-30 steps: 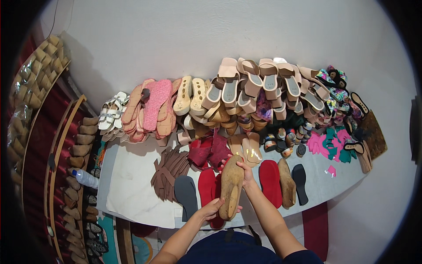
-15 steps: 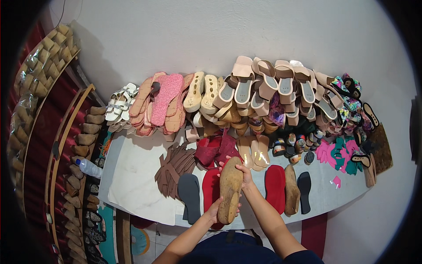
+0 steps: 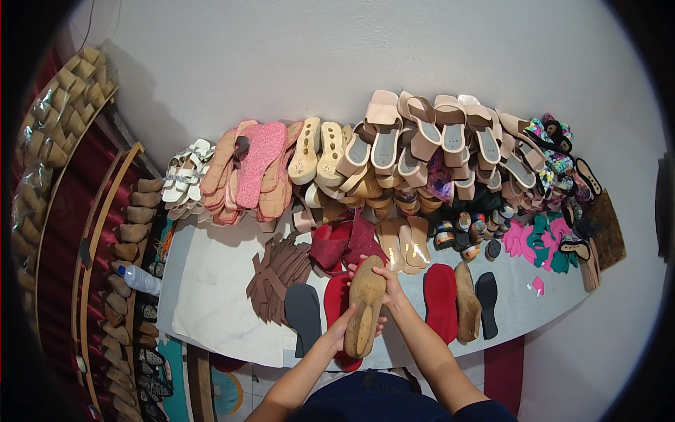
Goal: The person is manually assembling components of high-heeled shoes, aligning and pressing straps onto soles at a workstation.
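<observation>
Both my hands hold a worn wooden shoe last (image 3: 366, 288) over the front of the table, its toe end pointing away from me. My left hand (image 3: 342, 332) grips the heel end, with fingertips showing on the far side. Near the toe, my right hand (image 3: 391, 287) wraps around the last, its thumb on the upper side. A thin strip of red shows along the toe's left edge; what it belongs to is partly hidden. Beneath the last lies a red sole (image 3: 336, 299), largely covered. A dark grey sole (image 3: 302, 316) rests to its left.
To the right lie another red sole (image 3: 441, 302), a second wooden last (image 3: 467, 302) and a black sole (image 3: 486, 306). Brown strips (image 3: 280, 278), maroon pieces (image 3: 344, 243) and tan insoles (image 3: 404, 244) sit behind. Pink heeled sandals (image 3: 384, 144) pile along the wall. Left stands a rack with lasts (image 3: 133, 233).
The last has turned slightly in my hands, and its groove now faces up more. My grip stays the same. The view has shifted a little.
</observation>
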Demonstrator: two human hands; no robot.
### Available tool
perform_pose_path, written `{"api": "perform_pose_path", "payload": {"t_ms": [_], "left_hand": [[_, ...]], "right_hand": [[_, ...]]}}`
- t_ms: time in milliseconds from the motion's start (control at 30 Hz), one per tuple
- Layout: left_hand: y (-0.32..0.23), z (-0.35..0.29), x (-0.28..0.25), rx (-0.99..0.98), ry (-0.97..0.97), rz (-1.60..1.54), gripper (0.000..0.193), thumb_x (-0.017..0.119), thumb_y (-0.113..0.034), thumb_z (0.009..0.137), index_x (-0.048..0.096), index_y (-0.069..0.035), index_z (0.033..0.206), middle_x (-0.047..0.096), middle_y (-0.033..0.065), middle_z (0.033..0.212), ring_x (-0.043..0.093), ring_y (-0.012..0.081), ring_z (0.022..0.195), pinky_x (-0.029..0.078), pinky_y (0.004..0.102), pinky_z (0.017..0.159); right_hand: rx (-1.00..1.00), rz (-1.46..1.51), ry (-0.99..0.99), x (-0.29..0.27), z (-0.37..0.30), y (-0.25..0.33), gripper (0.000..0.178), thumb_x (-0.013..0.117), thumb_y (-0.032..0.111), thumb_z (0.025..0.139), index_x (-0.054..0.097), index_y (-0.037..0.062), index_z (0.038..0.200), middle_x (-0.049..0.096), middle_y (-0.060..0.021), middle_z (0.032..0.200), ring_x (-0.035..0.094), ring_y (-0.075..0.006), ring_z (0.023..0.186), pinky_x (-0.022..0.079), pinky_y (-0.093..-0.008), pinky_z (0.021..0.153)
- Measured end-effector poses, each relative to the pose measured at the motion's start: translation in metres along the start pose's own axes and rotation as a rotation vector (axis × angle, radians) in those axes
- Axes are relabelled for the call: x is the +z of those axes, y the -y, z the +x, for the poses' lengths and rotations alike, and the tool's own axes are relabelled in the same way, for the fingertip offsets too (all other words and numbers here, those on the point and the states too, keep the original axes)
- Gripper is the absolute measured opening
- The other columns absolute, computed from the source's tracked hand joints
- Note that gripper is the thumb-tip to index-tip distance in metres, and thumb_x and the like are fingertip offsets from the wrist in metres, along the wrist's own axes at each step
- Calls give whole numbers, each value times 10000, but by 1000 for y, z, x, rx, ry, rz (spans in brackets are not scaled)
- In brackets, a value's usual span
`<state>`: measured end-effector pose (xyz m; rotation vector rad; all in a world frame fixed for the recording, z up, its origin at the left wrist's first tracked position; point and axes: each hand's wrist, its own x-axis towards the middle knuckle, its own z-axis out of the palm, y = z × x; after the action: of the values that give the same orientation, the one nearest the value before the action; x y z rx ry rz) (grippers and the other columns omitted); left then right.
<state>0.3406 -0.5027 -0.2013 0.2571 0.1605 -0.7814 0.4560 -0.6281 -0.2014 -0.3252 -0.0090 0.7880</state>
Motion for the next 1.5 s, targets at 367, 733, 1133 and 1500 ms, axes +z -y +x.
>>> {"api": "perform_pose_path", "payload": {"t_ms": [367, 733, 1133, 1500], "left_hand": [[-6, -18, -22, 44, 12, 7, 616, 476, -482, 805, 406, 5, 1175, 536, 155, 1022, 548, 250, 914, 460, 365, 803], [-26, -47, -46, 176, -82, 29, 666, 508, -515, 771, 425, 40, 1131, 539, 175, 994, 570, 263, 855, 488, 381, 755], [-31, -72, -56, 166, -110, 99, 684, 508, -534, 761, 429, 32, 1136, 545, 172, 983, 568, 273, 850, 479, 383, 756], [-33, -91, -53, -18, -124, 216, 750, 579, -568, 684, 443, 28, 1120, 546, 165, 985, 573, 257, 872, 482, 382, 767]], "right_hand": [[58, -426, -154, 22, 3, 3, 486, 511, 212, 793, 353, 55, 1225, 467, -168, 1146, 476, -248, 1045, 383, -395, 896], [-330, -813, -916, -17, 28, 0, 276, 508, 332, 843, 445, 136, 659, 397, 58, 544, 364, -37, 468, 292, -188, 449], [-456, -410, -665, 25, 18, 28, 212, 536, 40, 766, 502, 94, 968, 544, -22, 911, 523, -131, 798, 458, -294, 720], [-471, -498, -733, -23, -47, -10, 429, 470, -65, 754, 365, -62, 1170, 538, -141, 966, 561, -191, 859, 483, -280, 766]]}}
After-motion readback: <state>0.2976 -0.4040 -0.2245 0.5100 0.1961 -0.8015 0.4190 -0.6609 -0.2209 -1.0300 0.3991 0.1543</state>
